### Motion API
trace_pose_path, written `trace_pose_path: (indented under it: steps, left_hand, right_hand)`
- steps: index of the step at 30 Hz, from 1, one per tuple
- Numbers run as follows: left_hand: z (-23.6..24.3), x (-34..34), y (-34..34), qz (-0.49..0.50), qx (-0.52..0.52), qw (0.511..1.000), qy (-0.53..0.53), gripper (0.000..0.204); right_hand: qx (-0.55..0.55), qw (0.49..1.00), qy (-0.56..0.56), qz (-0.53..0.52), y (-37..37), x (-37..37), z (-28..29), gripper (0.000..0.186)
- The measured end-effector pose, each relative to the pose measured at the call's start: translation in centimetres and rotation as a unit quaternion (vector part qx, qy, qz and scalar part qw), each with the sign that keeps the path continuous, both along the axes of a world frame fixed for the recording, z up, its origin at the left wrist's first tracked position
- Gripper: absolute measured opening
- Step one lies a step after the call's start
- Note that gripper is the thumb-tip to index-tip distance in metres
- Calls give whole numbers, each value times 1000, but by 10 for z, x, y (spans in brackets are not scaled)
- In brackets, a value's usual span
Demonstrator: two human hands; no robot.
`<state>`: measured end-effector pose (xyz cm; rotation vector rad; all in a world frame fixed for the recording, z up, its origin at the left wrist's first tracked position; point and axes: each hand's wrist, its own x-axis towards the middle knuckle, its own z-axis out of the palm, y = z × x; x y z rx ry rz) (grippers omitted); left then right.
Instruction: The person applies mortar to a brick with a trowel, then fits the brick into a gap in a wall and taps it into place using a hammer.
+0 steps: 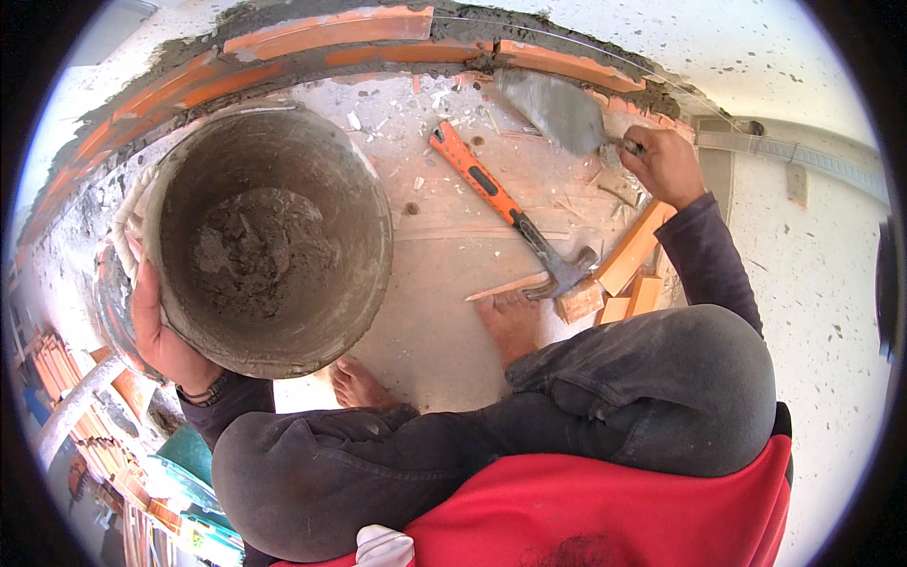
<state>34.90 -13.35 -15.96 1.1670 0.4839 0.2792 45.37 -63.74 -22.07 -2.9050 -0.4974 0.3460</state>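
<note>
My left hand [172,338] grips the side of a bucket [364,236], its thumb against the outer wall and the other fingers mostly hidden. The bucket is tilted toward me, with a rope handle [126,217] at its left and wet grey mortar [260,250] in the bottom. At the far right, my right hand [664,165] is closed round the handle of a trowel [557,109]. The trowel's grey-smeared blade points left, close to a low course of orange bricks [567,64] with mortar along it.
A claw hammer [491,194] with an orange and black handle lies between my feet and the wall. Cut orange brick pieces [635,248] are by my right foot. Brick chips litter the dusty floor. A string [605,42] runs along the bricks. Stacked bricks [66,369] stand at the left.
</note>
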Motion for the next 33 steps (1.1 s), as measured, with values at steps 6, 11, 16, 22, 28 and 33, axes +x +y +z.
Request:
trace_pose_path:
  steps: [6,11,16,22,28,33]
  left_hand:
    - [2,-6,5,-28,-38,999,-19,46]
    - [-3,-5,7,-35,-24,999,-28,45]
    - [-1,-8,10,16,18,1000,5,43]
    - [0,2,2,18,18,1000,17,45]
    - [1,1,-1,-34,-1,999,1,47]
    - [6,3,-9,-43,-13,999,-2,47]
  right_hand:
    - [94,917,378,82,22,5,67,19]
    - [72,907,415,15,15,60,47,23]
    - [-37,955,290,46,23,61,22,27]
    - [57,981,158,98,24,57,-31,24]
    - [24,991,116,66,21,70,-32,28]
    - [69,996,19,58,-4,48,-43,22]
